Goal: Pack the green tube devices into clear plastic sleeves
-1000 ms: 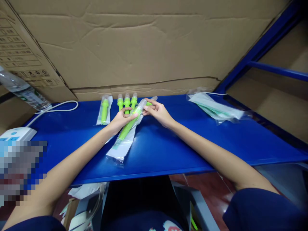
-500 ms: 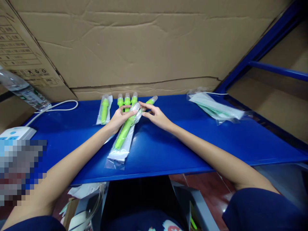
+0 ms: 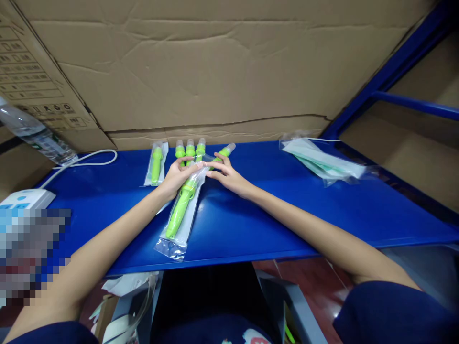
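A clear plastic bag (image 3: 182, 243) lies slanted across the blue tabletop, with a green light stick (image 3: 180, 210) and a white strip inside. My left hand (image 3: 177, 177) is closed on the bag's upper end, thumb on top. My right hand (image 3: 231, 179) meets it there, thumb and index fingertips at the bag's edge, the other fingers raised. Behind my hands, several green light sticks with clear tips lie loose, among them a slanted light stick (image 3: 226, 151) partly hidden by my right fingers. To the left rests another bagged light stick (image 3: 156, 165).
At the right back lies a stack of flat plastic bags (image 3: 322, 160) with white and pale green strips. A water bottle (image 3: 39, 134), a white cable (image 3: 96, 155) and a power strip (image 3: 28, 200) are on the left. Cardboard (image 3: 215, 71) stands behind the table.
The green light stick has slid down deeper into the bag, toward the table's front edge. My right fingers have moved slightly left and down at the bag's upper end.
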### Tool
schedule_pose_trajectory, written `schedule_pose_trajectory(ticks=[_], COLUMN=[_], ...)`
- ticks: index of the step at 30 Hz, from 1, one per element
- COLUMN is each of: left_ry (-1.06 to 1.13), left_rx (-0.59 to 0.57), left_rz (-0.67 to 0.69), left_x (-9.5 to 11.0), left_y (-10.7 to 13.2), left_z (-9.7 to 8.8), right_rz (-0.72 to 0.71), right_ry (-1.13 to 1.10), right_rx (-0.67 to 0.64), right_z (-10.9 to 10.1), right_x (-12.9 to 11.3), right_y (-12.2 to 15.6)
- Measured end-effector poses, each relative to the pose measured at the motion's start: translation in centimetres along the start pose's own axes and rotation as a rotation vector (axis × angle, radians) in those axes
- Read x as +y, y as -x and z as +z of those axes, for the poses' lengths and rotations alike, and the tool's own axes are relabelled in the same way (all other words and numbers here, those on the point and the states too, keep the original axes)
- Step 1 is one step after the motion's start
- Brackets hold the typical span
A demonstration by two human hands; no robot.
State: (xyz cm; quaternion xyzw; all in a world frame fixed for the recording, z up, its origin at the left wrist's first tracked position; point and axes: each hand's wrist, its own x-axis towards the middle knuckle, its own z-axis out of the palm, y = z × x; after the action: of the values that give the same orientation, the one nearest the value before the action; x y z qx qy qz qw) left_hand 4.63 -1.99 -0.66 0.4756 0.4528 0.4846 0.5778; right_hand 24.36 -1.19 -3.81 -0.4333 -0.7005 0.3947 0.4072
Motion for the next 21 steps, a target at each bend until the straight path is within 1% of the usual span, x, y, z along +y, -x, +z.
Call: schedule_pose_trajectory(ticks=[3,7,10,15,18,21], left_ry=[-0.001,-0.016,-0.036,-0.03,-0.005,0.034], left_rx=[0.008,-0.008,-0.026,-0.048,-0.088,-0.174], left_rz=[-0.013,0.003,0.019,0.003,0.023,-0.024], left_x=[0.1,0.2,0.1,-0.2,-0.3,-0.3], left_y=[0.2,0.3,0.5,0.4,0.4,0.5], left_z=[0.2,0.4,0.6,0.9,1.2,1.4], right_rz=[0.039,-0.007,0.006,0.062,0.086,0.088], right_ry=[-0.076,-0.203,-0.3,-0.411,-0.438,-0.452], right_rx=[-0.005,0.063,0.105,0.114,0.154,0.211], right_z=[0.1,0.5,0.7,0.8,0.6,0.2], right_x=[-0.8,-1.8,-1.9,-1.9,-1.9,-1.7], right_y=[0.2,0.3,0.3,0.2,0.1,-0.2])
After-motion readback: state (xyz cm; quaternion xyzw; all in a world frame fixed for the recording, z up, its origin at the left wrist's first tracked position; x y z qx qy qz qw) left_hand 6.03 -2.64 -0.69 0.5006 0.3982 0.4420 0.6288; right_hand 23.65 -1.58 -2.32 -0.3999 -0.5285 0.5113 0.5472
